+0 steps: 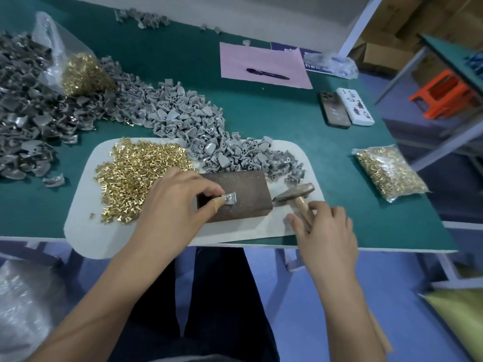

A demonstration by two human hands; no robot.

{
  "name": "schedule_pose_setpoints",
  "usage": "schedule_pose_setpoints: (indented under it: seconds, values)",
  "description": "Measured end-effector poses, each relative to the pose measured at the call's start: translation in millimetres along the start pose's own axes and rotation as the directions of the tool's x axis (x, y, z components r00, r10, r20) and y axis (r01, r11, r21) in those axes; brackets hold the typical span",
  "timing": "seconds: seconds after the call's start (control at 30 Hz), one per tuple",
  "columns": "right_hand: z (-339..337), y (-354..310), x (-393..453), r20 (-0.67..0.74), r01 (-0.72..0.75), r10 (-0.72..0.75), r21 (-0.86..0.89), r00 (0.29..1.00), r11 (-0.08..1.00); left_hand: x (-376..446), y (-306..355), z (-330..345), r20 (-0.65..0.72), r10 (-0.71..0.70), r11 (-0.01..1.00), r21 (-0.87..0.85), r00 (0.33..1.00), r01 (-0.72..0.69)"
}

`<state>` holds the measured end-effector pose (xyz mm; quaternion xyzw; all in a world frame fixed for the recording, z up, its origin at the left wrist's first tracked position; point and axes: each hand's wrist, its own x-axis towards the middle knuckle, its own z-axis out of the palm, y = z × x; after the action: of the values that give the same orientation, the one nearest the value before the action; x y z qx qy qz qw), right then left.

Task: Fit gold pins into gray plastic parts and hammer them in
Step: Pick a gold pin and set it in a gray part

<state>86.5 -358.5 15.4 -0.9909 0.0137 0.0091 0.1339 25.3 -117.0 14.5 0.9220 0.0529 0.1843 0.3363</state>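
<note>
- Dark trousers (224, 296) fill the bottom of the view, under both bare forearms.
- Left hand (172, 202) rests over the near left part of the block (243, 194), thumb and forefinger pinching a gray part (230, 199) that lies on the block's top; the thumb tip wears a tan wrap.
- Something small and metallic shows on the top face of that part; whether it is a pin I cannot tell.
- Right hand (324, 228) lies on the hammer (295, 195) handle, fingers loosely bent over the wood, not plainly wrapped round it.
- Hammer head rests on the white mat (83, 205), just beside the block's right end.
- Loose gold pins (136, 176) are heaped on the mat, left of the block and partly under the left hand.
- Gray parts (235, 152) are piled beyond the block, spilling from the mat back across the green table (261, 111) toward the left.
- Darker gray parts (23, 113) form a larger heap at far left.
- An open clear bag of pins (83, 74) sits among the parts at upper left.
- Sealed bag (389, 172) of pins lies right of the mat, well apart from the hammer.
- Two phones (345, 108) lie side by side at the right.
- Pink sheet (261, 56) with a pen (268, 73) on it lies at the far side.
</note>
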Motion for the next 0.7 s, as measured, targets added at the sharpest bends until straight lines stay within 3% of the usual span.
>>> schedule_pose_setpoints:
  seconds: [0.07,0.13,0.3,0.43,0.6,0.7]
  values:
    - [2,7,0,0.041,0.024,-0.025,0.024,0.999,0.999,0,0,0,-0.005,-0.004,1.000,0.019,1.000,0.004]
    - [-1,8,-3,-0.017,0.071,-0.071,0.038,0.997,0.997,0,1,-1,-0.014,-0.004,0.999,0.033,1.000,0.004]
    - [-28,-9,-11,-0.042,0.228,-0.238,0.479,0.970,0.848,5,1,-5,0.001,0.044,0.997,0.070,0.999,-0.044]
    - [-31,-33,-22,-0.009,0.403,-0.436,0.400,0.900,0.824,8,0,-8,0.018,0.088,0.987,0.132,0.996,-0.090]
    - [-27,-47,-21,0.049,0.457,-0.475,0.199,0.879,0.867,8,-2,-8,0.029,0.090,0.986,0.141,0.995,-0.093]
    - [-30,-47,-20,-0.075,0.449,-0.444,0.230,0.893,0.864,10,-3,-8,0.031,0.098,0.985,0.138,0.995,-0.101]
